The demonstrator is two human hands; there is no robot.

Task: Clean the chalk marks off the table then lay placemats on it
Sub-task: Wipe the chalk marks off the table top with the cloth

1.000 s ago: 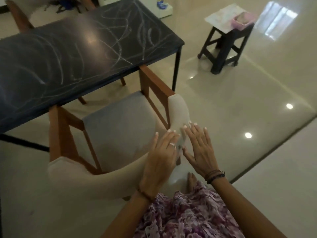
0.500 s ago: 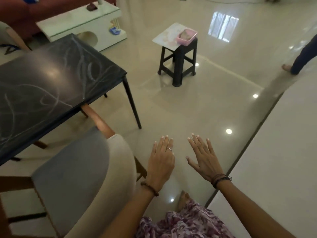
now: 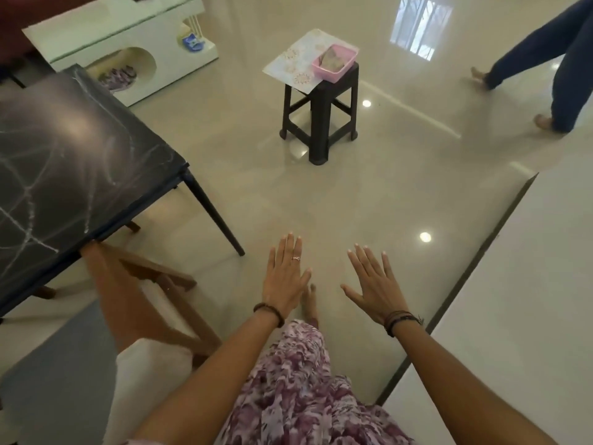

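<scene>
Both hands, left (image 3: 284, 277) and right (image 3: 373, 285), hung empty with fingers spread, while the chalked desk (image 3: 64, 175) stood left and a thin, probably floppy placemat (image 3: 296, 64), best lifted by its overhanging edge, lay on the stool (image 3: 321, 114).

Both hands are held out flat over the glossy floor (image 3: 369, 187), the left hand (image 3: 284, 277) and right hand (image 3: 373, 284) apart with fingers straight and nothing in either grip. At left, the dark counter (image 3: 73, 162) bears white chalk marks (image 3: 29, 207), with a wooden chair (image 3: 138, 303) tucked beside it. Ahead, a dark stool (image 3: 321, 107) carries a patterned placemat (image 3: 293, 64) and a pink tray (image 3: 335, 62); another person's legs (image 3: 558, 72) show at far right.
</scene>
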